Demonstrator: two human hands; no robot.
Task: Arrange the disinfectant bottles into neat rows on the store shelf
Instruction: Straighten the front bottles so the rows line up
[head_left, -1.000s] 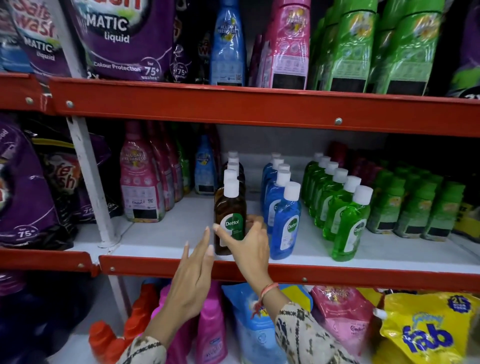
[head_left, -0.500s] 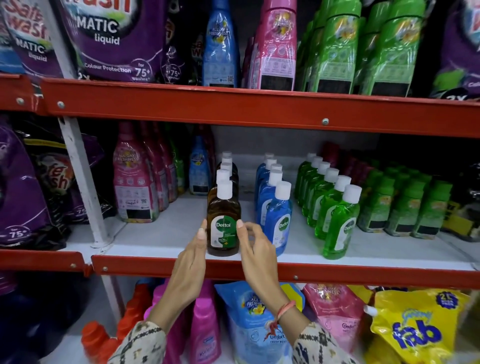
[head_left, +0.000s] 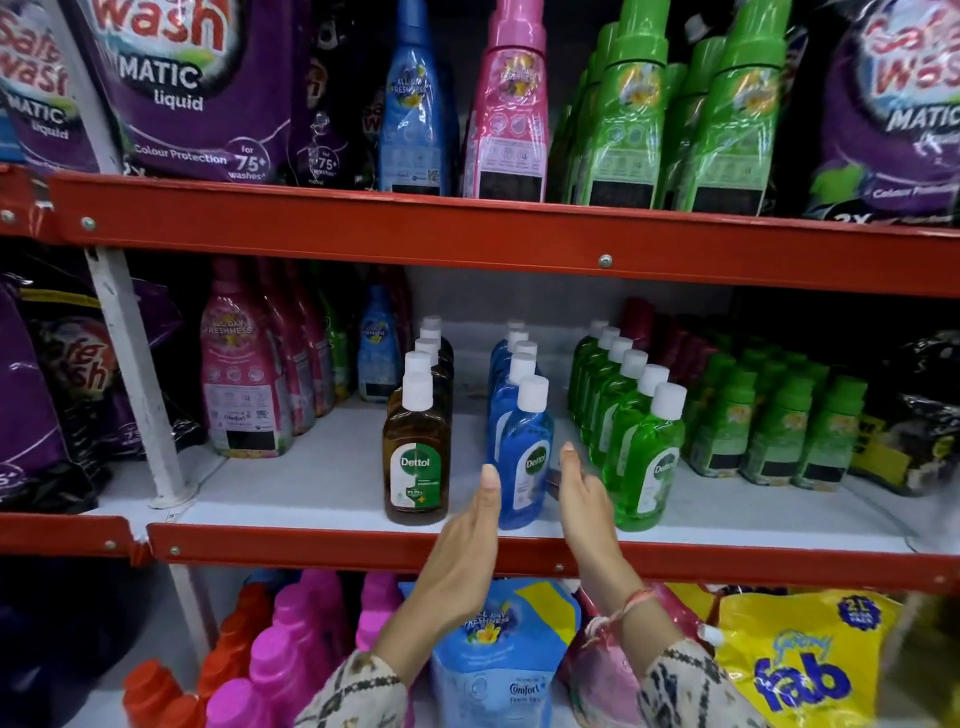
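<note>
Long red metal store shelf (head_left: 332, 540) with three rows of white-capped bottles. Now lining up the blue row. Front clear blue plastic bottle (head_left: 524, 457) between left hand (head_left: 470, 540) and right hand (head_left: 584, 506), both flat, spread, holding nothing. Next, probably nudging it straight.

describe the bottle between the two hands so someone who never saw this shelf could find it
On the middle red-edged shelf stand three rows of white-capped bottles: brown, blue, green. Take the centre row's front bottle, at the shelf edge. It is the only blue one flanked by the open left hand and right hand.
</note>
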